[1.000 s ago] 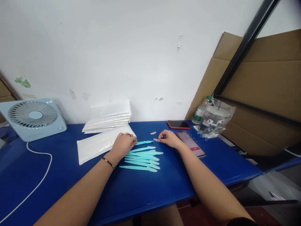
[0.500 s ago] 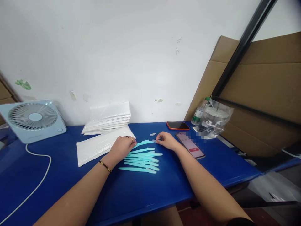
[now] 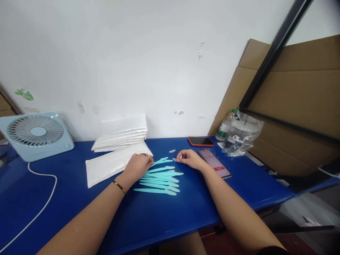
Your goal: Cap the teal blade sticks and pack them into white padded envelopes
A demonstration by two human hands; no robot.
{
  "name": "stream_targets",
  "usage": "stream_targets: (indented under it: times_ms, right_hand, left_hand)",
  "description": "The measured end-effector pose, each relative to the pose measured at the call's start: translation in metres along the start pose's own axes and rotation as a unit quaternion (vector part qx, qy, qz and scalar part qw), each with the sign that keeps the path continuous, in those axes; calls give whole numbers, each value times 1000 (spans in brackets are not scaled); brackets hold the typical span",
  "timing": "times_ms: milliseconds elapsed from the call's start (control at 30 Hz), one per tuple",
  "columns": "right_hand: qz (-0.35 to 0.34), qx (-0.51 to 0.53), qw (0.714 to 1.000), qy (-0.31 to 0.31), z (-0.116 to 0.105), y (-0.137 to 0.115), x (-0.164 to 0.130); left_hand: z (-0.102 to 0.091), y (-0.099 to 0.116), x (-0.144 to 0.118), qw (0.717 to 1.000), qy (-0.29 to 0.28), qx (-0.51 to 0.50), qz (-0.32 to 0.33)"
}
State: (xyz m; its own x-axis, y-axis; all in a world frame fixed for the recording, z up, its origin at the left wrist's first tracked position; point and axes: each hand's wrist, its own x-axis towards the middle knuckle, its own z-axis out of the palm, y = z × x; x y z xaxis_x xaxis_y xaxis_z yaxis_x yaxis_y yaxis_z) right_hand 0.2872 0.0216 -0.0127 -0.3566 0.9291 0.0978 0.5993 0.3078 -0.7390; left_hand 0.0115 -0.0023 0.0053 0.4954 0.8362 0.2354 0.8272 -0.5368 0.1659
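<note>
My left hand (image 3: 138, 165) is closed, thumb and fingers pinched on the handle end of a turquoise eyebrow razor (image 3: 165, 161). The razor points to the right, just above the table. My right hand (image 3: 190, 159) pinches a small clear blade cap (image 3: 174, 159) by the razor's tip; whether cap and razor touch, I cannot tell. Another clear cap (image 3: 172, 151) lies loose on the table a little farther back. Below my left hand, several turquoise eyebrow razors (image 3: 159, 191) lie in a loose, partly overlapping fan, their heads to the right.
White padded mailers (image 3: 120, 136) are stacked by the wall, with one mailer (image 3: 106, 168) in front. A blue fan (image 3: 38, 132) with a white cable stands left. Two phones (image 3: 201, 141) (image 3: 215, 163), a bottle (image 3: 223, 130) and a bagged cup (image 3: 240, 134) are on the right.
The hands stay almost in place; my right hand has shifted very slightly right with the cap. The razors on the table have not moved.
</note>
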Motion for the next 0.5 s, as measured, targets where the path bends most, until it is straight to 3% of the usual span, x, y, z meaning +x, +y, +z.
stream_targets:
  times_ms: [233, 400, 500]
  right_hand:
    - [-17, -10, 1000, -5, 8, -7, -1]
    - [-58, -30, 997, -42, 12, -15, -2]
    - [-83, -66, 994, 33, 9, -10, 8]
  left_hand:
    - [1, 4, 1, 1000, -2, 7, 8]
    - [-1, 11, 0, 1000, -21, -6, 15]
    - [-3, 8, -1, 998, -8, -50, -24]
